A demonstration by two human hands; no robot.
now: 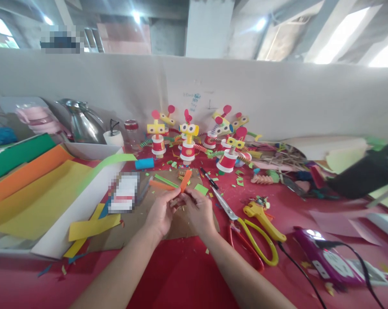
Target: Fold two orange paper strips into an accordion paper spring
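Between the fingers of my left hand [164, 211] and my right hand [198, 209] is an orange paper strip [186, 179], its end pointing up and away from me. Both hands are closed in a pinch and meet at the strip's lower end. They are above a brown cardboard sheet [142, 227]. Just beyond my fingers lie green paper strips [165, 180] and a small coiled paper piece [182, 175]. Right of my right hand are large scissors [226, 206] with red and yellow handles and a black pen [209, 178].
Several paper-cup figures [187, 150] stand at the back. At left is a white box [81, 201] of coloured paper, with yellow strips [94, 226] beside it. A yellow hot glue gun [261, 214], a purple power strip [329, 257] and its black cable lie at right.
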